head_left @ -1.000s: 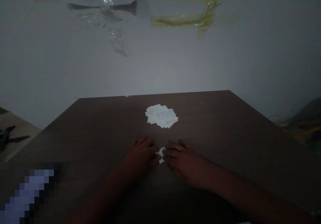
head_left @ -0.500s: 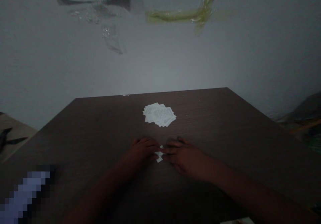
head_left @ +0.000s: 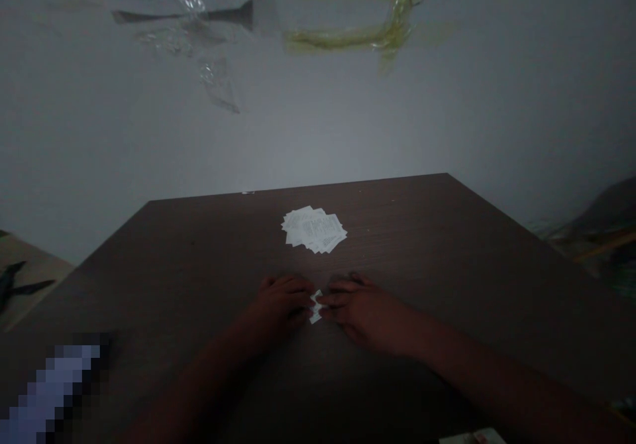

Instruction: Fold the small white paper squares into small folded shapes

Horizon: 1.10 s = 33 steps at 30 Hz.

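A small white slip of paper [head_left: 316,307] lies on the brown tabletop between my two hands, its edges partly covered by fingers. My left hand [head_left: 287,300] has its fingers bent over the left side of the slip. From the right, my right hand [head_left: 354,306] grips the opposite side with its fingertips, the index finger reaching over the paper. Both hands rest low against the table. Just beyond them is a loose, fanned pile of printed paper slips [head_left: 315,230].
The brown table [head_left: 407,232] reaches back to a grey wall [head_left: 322,126] with clear and yellow tape on it. A blurred-out object [head_left: 50,391] lies at the front left. Black scissor-like handles [head_left: 20,288] rest on a lighter surface beyond the left edge.
My left fingers have drawn slightly left, baring more of the slip between the hands. My right index finger has shifted a little back. The paper pile stays in place.
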Available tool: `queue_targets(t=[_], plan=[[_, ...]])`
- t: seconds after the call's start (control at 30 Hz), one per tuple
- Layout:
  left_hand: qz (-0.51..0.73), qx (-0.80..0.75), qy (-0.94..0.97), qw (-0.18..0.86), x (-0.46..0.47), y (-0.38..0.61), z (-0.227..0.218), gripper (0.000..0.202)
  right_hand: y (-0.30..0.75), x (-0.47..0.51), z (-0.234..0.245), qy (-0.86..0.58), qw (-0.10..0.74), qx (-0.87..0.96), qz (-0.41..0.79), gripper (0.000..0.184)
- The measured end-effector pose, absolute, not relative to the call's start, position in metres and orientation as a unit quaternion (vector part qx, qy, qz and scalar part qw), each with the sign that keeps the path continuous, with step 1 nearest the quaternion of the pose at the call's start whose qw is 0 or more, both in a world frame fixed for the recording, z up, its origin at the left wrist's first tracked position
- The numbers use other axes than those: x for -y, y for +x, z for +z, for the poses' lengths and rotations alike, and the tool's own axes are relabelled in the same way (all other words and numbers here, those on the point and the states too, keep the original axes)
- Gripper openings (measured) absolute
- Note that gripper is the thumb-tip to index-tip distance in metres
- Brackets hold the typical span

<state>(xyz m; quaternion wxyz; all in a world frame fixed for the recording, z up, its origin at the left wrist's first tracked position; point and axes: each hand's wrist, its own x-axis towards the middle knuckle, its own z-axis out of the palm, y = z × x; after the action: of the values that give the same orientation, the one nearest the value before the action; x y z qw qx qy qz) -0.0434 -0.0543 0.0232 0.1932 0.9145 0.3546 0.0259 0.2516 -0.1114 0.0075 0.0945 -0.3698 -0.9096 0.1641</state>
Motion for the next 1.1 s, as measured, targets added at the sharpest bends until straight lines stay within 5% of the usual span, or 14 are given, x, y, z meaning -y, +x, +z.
queue_targets(t=[1.1], plan=[[0.033,-0.342,0.906,0.247,0.045,-0.057,0.015,0.045,0.243,0.116,0.003,-0.403,0.088,0.896,0.167,0.062]])
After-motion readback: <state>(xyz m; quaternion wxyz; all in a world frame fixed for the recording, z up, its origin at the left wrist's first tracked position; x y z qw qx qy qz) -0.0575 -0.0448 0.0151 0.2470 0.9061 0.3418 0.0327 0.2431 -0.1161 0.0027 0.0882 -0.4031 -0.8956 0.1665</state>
